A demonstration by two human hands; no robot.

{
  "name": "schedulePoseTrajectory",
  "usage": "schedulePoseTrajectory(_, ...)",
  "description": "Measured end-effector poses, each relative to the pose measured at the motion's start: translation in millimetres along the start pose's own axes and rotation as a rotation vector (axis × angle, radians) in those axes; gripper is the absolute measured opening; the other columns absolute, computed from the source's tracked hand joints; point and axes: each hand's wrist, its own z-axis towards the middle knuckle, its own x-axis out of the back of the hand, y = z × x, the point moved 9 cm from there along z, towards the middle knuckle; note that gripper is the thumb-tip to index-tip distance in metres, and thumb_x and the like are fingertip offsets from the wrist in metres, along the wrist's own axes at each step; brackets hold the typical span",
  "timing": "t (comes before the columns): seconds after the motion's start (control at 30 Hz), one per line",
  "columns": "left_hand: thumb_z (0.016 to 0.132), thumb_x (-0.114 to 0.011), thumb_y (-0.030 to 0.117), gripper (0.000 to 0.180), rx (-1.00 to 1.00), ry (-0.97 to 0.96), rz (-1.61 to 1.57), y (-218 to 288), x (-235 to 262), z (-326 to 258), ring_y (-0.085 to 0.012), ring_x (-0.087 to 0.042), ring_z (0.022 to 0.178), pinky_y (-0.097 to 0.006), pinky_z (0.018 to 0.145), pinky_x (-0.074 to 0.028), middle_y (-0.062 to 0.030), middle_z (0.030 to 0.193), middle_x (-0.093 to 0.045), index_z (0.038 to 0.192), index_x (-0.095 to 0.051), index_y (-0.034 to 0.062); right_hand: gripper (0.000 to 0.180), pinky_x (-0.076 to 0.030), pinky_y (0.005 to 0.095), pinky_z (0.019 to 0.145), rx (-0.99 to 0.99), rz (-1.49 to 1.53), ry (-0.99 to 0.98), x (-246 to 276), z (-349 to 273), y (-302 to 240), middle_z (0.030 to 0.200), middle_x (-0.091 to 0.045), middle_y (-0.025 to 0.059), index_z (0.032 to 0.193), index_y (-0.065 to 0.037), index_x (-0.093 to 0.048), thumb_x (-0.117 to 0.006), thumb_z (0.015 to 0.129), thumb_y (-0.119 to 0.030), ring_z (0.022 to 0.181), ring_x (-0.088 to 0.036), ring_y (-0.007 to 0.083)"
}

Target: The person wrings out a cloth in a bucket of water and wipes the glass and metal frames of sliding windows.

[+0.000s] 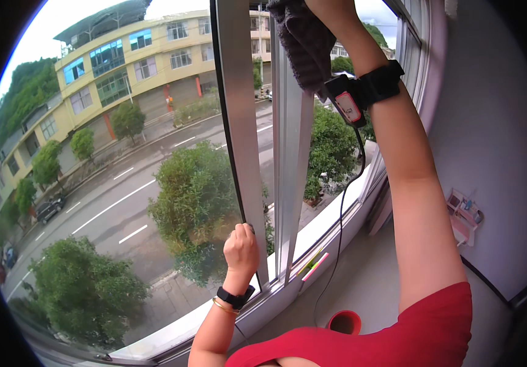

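My left hand (241, 249) is closed at the edge of a metal window frame (239, 131), low on its upright, with the fingers curled against it. My right arm reaches up to the top of the view. There my right hand (332, 11) holds a dark grey ribbed cloth (305, 49) that hangs down in front of a second window upright (291, 165). The upper edge of the picture cuts off most of its fingers. Black bands circle both wrists, and a small black box (344, 101) with a cable sits at the right one.
A black cable (340, 235) hangs from my right wrist to the floor. Below the sill stands a red bucket (344, 322). A pink and yellow strip-like item (315, 266) lies by the sill, and a small pink shelf (464, 217) is at the right. Street and trees lie outside.
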Motion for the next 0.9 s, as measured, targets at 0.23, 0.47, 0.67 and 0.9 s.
schedulePoseTrajectory(0.23,0.078,-0.051,0.004,0.004,-0.004,-0.033,-0.058,1,8,-11,-0.0221,-0.054,0.067,-0.032,0.054,-0.044,-0.0069,0.076,-0.048,0.08,-0.052,0.0065,0.06,-0.04,0.0444,0.096,-0.2,0.122,-0.215,44,-243,-42,0.13,-0.043,0.0249,0.124,0.004,-0.043,-0.067,0.07,-0.005,0.115,-0.046,0.043)
schedulePoseTrajectory(0.47,0.079,-0.051,0.004,0.005,-0.004,-0.037,0.009,10,8,-10,-0.0231,-0.056,0.07,-0.033,0.057,-0.045,-0.0074,0.08,-0.05,0.083,-0.052,0.0054,0.046,-0.042,0.0393,0.096,-0.929,0.331,-0.785,134,-585,-68,0.134,-0.043,0.023,0.112,0.008,-0.056,-0.056,0.066,0.008,0.114,-0.049,0.0395)
schedulePoseTrajectory(0.67,0.078,-0.052,0.004,0.003,0.016,0.015,0.074,0,2,-3,-0.0226,-0.057,0.069,-0.033,0.055,-0.047,-0.0063,0.078,-0.051,0.081,-0.052,0.0062,0.037,-0.044,0.0286,0.093,-1.437,0.544,-0.573,246,-630,-49,0.119,-0.056,0.0087,0.113,0.002,-0.059,-0.058,0.076,0.009,0.107,-0.054,0.0159)
schedulePoseTrajectory(0.9,0.08,-0.051,0.007,0.004,0.002,0.015,0.108,6,-7,-3,-0.0214,-0.058,0.07,-0.033,0.056,-0.048,-0.0054,0.078,-0.052,0.084,-0.053,0.0072,0.032,-0.05,0.0321,0.084,-2.032,1.15,-0.145,286,-640,-68,0.102,-0.065,0.0064,0.109,-0.002,-0.061,-0.064,0.077,-0.004,0.09,-0.062,0.0175)
